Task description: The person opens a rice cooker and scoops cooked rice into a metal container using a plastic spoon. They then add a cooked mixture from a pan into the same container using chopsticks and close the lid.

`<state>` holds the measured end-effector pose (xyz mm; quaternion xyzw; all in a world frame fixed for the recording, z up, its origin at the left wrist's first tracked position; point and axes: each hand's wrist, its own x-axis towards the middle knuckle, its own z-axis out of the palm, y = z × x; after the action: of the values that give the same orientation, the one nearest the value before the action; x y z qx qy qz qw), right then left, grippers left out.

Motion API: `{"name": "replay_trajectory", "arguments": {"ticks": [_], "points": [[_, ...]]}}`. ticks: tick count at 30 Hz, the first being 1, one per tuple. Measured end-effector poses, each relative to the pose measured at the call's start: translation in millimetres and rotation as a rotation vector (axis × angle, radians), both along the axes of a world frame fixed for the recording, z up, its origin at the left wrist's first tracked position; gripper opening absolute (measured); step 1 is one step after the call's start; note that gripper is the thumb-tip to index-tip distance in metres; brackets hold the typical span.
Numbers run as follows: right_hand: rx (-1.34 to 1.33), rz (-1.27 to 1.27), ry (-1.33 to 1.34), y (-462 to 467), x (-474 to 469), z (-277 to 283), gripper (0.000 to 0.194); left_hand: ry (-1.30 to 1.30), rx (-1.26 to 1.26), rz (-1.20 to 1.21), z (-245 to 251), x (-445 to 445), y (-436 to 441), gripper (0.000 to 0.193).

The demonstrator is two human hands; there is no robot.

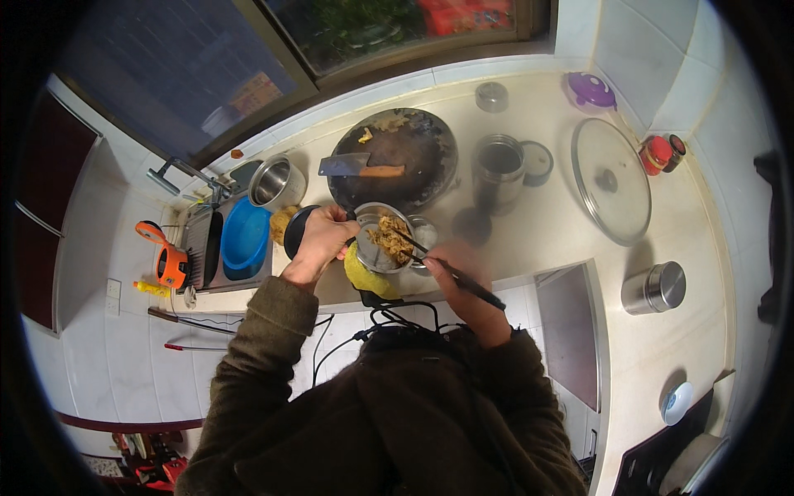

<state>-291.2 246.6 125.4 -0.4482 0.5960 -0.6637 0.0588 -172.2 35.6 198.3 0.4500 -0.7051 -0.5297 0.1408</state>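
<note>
My left hand (322, 239) grips the left edge of a round stainless-steel bowl (367, 239), held tilted over the counter. Brown cooked food (391, 234) lies along the bowl's right side. Dark chopsticks (468, 287) are in my right hand (456, 282), which is blurred, and their tips reach into the food. Partly behind the bowl stands a smaller metal container (425, 234) with something white inside, perhaps rice. A yellow cloth (366, 276) hangs just below the bowl. Left of the bowl, a black round item (299, 230) is partly hidden by my left hand.
A cleaver (356, 166) rests on a round, dark chopping board (403, 133). To the right stand an open metal canister (498, 167), a glass lid (611, 180) and a closed canister (657, 288). At left are a steel pot (276, 183) and a blue basin (245, 239) in the sink.
</note>
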Motion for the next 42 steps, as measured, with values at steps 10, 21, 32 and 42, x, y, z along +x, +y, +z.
{"name": "replay_trajectory", "arguments": {"ticks": [10, 21, 32, 42], "points": [[-0.149, -0.084, 0.320, -4, 10, -12, 0.025, -0.121, -0.044, -0.026, 2, -2, -1, 0.014], [0.039, -0.164, 0.127, 4, -10, -25, 0.013, -0.150, -0.113, -0.008, 2, -4, -2, 0.014], [0.063, -0.092, -0.181, 6, -26, -13, 0.011, -0.113, -0.124, 0.017, 1, -5, 3, 0.014], [0.138, -0.075, -0.134, -19, -43, 3, 0.015, -0.182, -0.118, 0.005, 6, -2, 2, 0.016]]}}
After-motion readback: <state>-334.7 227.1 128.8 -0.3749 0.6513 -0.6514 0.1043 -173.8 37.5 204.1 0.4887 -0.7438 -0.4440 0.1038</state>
